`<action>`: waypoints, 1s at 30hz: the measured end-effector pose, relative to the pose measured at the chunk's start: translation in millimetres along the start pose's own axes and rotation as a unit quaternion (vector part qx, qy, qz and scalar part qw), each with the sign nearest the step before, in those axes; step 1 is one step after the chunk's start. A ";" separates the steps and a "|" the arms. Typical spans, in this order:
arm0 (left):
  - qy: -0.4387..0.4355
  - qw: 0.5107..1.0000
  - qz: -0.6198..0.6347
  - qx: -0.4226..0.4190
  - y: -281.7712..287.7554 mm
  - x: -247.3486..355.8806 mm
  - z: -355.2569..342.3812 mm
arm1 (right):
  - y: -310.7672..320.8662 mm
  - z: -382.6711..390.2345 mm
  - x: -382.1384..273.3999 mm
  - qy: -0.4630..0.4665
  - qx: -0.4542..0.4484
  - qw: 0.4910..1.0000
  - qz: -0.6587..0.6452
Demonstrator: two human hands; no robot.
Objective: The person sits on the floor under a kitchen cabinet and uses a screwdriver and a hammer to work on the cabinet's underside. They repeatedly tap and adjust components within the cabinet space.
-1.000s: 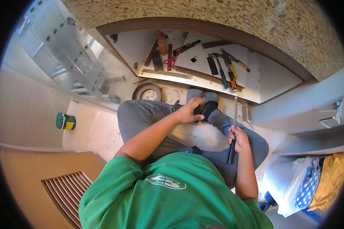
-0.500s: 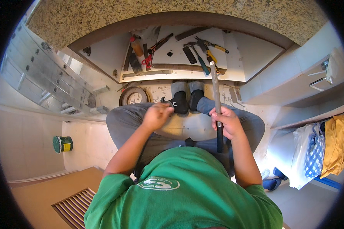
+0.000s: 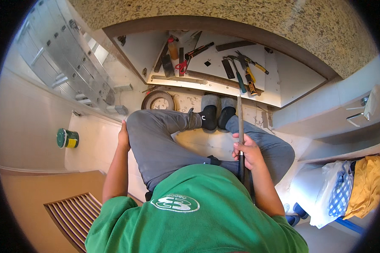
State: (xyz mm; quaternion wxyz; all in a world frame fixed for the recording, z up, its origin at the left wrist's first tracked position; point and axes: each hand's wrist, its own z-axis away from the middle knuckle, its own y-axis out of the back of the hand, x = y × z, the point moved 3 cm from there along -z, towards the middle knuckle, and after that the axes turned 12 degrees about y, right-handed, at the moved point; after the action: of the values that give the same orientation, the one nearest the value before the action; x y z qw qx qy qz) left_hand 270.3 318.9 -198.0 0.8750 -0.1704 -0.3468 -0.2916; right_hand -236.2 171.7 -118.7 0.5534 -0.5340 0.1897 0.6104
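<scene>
By the right knee (image 3: 283,148), right hand (image 3: 248,151) curls snugly round the rod (image 3: 240,116), firm grip likely best for control; left hand (image 3: 123,137) straight-fingered, nothing visibly held.

Left hand (image 3: 123,137): palm hidden. Ladder (image 3: 60,52), countertop (image 3: 223,12) cropped at top edge.

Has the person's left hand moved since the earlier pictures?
Yes: the left hand has moved leftward, closer to the standing green lidded bucket, and is now beside the left knee.
</scene>
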 end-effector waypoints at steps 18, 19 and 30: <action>-0.262 0.860 -0.303 -0.317 -240.3 21.2 105.9 | -52.6 -9.0 -62.6 0.162 0.059 0.984 0.051; -0.240 0.854 -0.326 -0.327 -249.5 15.8 102.9 | -53.8 -8.2 -66.7 0.135 0.079 0.982 0.102; -0.081 0.883 -0.048 -0.460 -328.8 40.2 83.9 | -81.8 -18.0 -102.6 0.078 0.045 0.915 0.393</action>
State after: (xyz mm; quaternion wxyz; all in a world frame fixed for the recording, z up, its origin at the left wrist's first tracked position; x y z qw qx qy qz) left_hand 44.8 91.3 -79.3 0.6520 -0.5603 -0.2510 -0.4449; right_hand -175.2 134.1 -7.3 0.2753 -0.4369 0.4540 0.7261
